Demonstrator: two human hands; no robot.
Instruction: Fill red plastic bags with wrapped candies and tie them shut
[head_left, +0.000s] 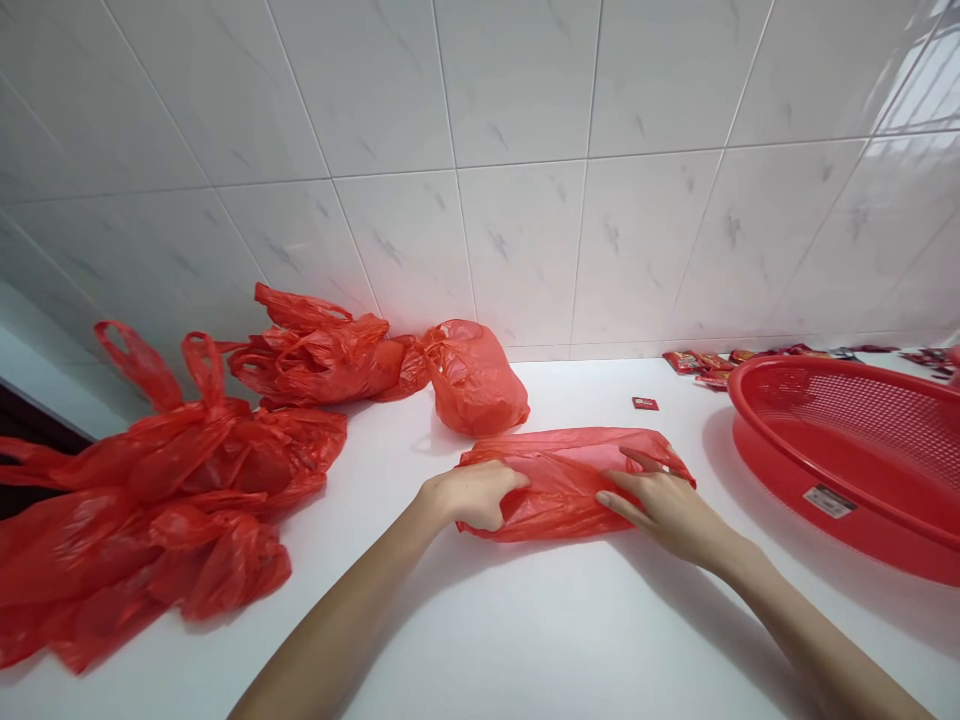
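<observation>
A flattened red plastic bag lies on the white counter in front of me. My left hand is curled on the bag's left end, fingers gripping the plastic. My right hand rests on the bag's right part with its fingers stretched out and pressing the plastic flat.
A filled, tied red bag sits behind, near the tiled wall. More crumpled red bags lie at the back left, and a big heap of them at the left. A red mesh basket stands at the right, small red sachets behind it and one sachet alone.
</observation>
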